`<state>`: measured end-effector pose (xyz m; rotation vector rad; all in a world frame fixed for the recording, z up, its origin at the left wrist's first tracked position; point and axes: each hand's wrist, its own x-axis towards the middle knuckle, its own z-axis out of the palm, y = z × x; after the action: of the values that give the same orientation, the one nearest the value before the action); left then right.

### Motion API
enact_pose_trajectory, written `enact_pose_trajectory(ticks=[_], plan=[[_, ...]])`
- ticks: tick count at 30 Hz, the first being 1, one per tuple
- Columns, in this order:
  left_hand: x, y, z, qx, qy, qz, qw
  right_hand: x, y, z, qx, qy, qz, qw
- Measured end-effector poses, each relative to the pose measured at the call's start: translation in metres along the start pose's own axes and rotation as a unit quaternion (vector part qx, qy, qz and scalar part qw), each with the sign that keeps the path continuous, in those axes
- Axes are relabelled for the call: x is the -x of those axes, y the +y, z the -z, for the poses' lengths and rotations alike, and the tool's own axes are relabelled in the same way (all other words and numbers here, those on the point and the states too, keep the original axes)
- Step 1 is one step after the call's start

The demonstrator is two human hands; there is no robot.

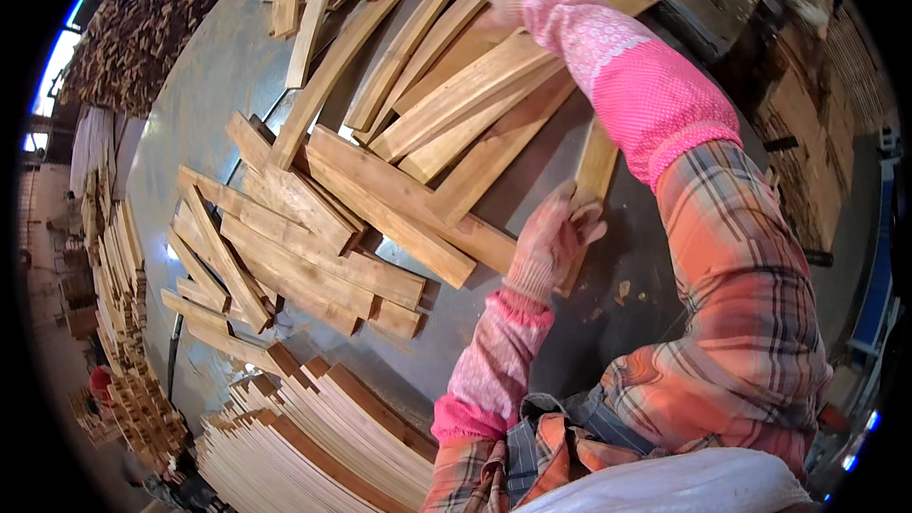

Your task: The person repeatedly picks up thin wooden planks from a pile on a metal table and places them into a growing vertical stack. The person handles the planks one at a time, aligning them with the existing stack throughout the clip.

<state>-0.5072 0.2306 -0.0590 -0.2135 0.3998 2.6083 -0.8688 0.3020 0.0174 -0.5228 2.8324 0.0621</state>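
Note:
My left hand (pixel 554 236), in a pale knitted glove, is closed on a narrow wooden board (pixel 597 163) near the middle of the metal table. The thumb and fingers meet at its edge, and the board's near end shows below them. My right hand (pixel 513 2), gloved too, reaches across to the far side, over the end of a wooden board (pixel 475 46) in a fanned group. Its fingers are mostly hidden, so their grip does not show. Between my hands lies a thick pale board (pixel 465 95), slanting across others.
Loose boards (pixel 294 247) overlap on the left of the metal table (pixel 456 323). A tight stack of thin strips (pixel 304 446) stands at the near left. Behind is a large heap of wood pieces (pixel 157 19). Rough planks (pixel 807 133) lie to the right.

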Motion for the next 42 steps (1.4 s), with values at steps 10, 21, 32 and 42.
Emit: enact_pose_trajectory(ticks=[10,21,32,42], plan=[[-0.093,0.009,0.011,0.157,0.147,-0.087,0.973,0.1,0.005,-0.057,0.139,-0.209,0.087,0.964],[-0.012,-0.039,0.011,0.12,0.226,-0.093,0.962,0.235,0.037,-0.125,-0.145,-0.153,0.162,0.964],[0.132,-0.033,-0.015,0.138,0.078,-0.232,0.96,0.43,-0.1,-0.07,-0.471,0.0,-0.047,0.881],[0.338,-0.019,0.133,0.049,0.082,-0.399,0.912,0.512,-0.283,-0.117,-0.349,0.006,0.079,0.934]])
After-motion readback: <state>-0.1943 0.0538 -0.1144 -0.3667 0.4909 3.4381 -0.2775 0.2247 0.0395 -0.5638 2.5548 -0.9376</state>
